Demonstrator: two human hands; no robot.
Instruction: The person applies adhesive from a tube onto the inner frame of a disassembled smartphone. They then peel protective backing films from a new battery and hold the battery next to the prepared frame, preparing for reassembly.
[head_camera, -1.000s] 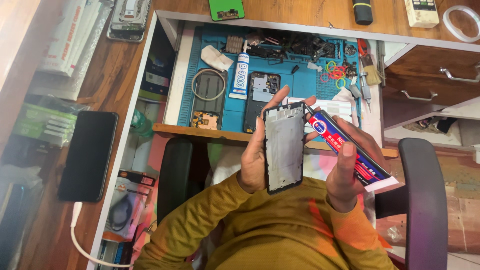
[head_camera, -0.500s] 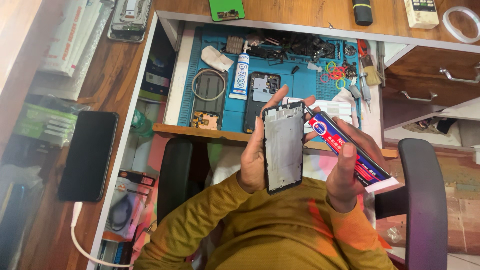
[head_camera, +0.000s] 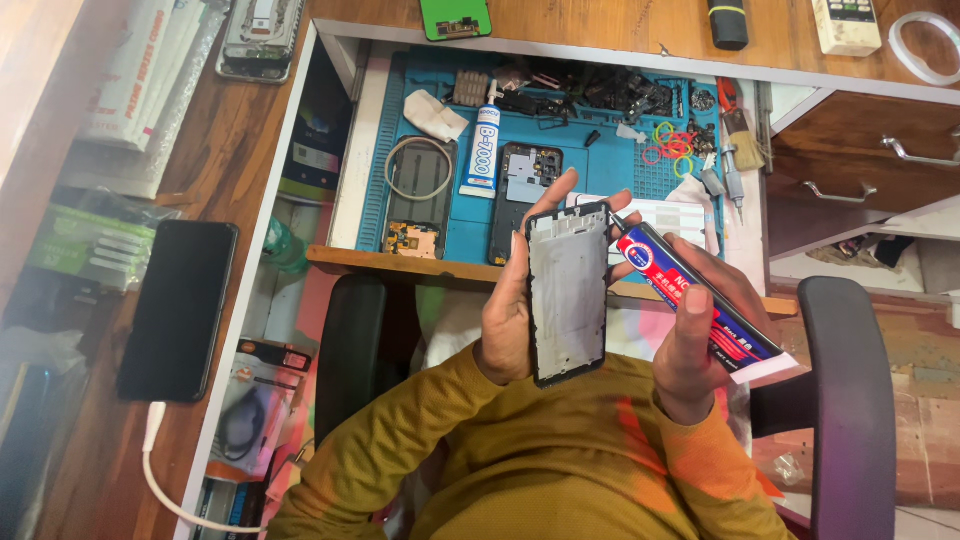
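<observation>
Left hand closed round phone frame, right hand gripping glue tube, nozzle at frame's top corner. Gluing seemingly just begun; back cover still on blue mat.

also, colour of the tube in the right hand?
Red and blue tube, white tail end, in the right hand; head view.

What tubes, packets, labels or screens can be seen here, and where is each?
Glue tube: in the right hand, long, red and blue label, white end.
Phone frame: in the left hand, grey, black-edged.
White tube: on the blue mat, blue label.
Dark phone: left desk, black screen.
Green packet: far left.
</observation>
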